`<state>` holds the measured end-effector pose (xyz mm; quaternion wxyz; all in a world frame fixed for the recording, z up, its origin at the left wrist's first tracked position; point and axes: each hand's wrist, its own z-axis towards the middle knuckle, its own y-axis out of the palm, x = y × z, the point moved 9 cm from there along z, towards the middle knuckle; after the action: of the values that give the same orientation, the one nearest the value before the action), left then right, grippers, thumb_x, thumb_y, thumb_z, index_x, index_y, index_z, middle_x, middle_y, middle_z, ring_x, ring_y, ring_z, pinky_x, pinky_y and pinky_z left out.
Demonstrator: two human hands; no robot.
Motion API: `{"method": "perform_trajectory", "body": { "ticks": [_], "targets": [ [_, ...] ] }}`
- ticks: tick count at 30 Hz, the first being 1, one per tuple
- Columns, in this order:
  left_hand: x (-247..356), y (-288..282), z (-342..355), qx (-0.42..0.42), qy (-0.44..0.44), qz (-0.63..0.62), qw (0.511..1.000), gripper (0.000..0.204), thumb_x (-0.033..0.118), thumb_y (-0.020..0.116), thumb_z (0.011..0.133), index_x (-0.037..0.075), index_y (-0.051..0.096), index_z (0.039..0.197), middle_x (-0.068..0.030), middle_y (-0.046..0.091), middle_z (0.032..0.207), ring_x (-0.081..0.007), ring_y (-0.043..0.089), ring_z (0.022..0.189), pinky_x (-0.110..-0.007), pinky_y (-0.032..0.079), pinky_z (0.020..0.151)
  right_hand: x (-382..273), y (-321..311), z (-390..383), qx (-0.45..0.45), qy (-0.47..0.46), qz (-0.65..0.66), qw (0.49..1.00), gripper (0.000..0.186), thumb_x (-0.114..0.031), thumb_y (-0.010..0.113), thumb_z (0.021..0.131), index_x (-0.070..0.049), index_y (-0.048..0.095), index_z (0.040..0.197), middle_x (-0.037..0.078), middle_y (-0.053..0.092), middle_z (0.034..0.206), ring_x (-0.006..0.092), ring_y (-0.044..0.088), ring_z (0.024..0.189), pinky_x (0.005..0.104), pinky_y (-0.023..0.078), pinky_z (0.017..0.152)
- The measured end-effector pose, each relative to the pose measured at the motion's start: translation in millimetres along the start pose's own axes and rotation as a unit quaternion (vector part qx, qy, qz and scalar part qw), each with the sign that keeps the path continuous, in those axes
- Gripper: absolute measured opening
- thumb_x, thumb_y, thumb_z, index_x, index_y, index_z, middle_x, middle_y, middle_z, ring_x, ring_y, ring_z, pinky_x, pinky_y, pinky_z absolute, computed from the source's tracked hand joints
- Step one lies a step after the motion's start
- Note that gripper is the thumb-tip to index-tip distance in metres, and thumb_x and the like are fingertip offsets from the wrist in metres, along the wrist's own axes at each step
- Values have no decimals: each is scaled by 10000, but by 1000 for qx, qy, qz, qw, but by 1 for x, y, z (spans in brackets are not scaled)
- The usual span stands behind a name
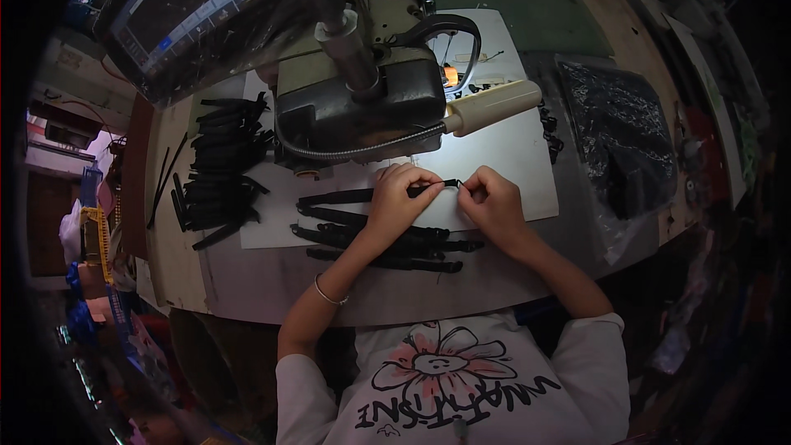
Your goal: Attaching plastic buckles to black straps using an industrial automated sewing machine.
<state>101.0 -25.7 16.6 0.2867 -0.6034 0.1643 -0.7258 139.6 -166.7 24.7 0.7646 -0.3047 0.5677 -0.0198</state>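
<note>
My left hand (pixel 400 198) pinches a narrow black fabric strip (pixel 354 195) that lies level just below the sewing machine head (pixel 358 95). My right hand (pixel 490 202) pinches the strip's right end, where a small thin bent piece shows, too small to make out. Several more black strips (pixel 371 239) lie side by side under and below my hands, partly on a white board (pixel 527 169). A lamp on a flexible arm (pixel 490 107) lights the white board just above my hands.
A heap of black strips (pixel 222 156) lies on the left. A screen (pixel 189 8) stands at the upper left. A plastic-wrapped dark bundle (pixel 610 140) rests on the right. The table's curved front edge (pixel 247 313) runs before my body.
</note>
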Motion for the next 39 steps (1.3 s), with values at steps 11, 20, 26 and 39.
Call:
{"method": "perform_trajectory", "body": {
  "ticks": [11,20,26,39],
  "targets": [
    [-1,-2,0,18,34,-37,999,125,168,719,713,63,691,775,-34,650,684,-127,569,618,-256,398,658,-32,10,-4,49,-187,-116,974,166,-3,624,704,-20,459,707,106,478,664,262,505,580,355,419,519],
    [-4,-2,-3,21,21,-23,999,97,200,708,714,112,680,745,16,647,705,-138,568,668,-292,348,777,-44,15,-7,56,-259,-133,955,167,26,613,717,-15,451,721,113,491,704,259,526,643,343,439,559],
    [-1,-8,-5,61,30,-2,998,88,196,702,717,115,673,733,22,647,708,-133,572,683,-295,339,782,-38,19,-8,44,-248,-110,961,134,19,619,736,7,489,768,116,541,749,255,561,677,313,462,584],
    [-3,-21,-6,75,-2,20,997,89,194,698,716,112,664,724,32,627,673,-135,547,674,-333,304,841,0,18,5,16,-25,97,995,82,-29,620,794,8,548,809,74,568,720,128,545,596,235,448,557]
  ]
}}
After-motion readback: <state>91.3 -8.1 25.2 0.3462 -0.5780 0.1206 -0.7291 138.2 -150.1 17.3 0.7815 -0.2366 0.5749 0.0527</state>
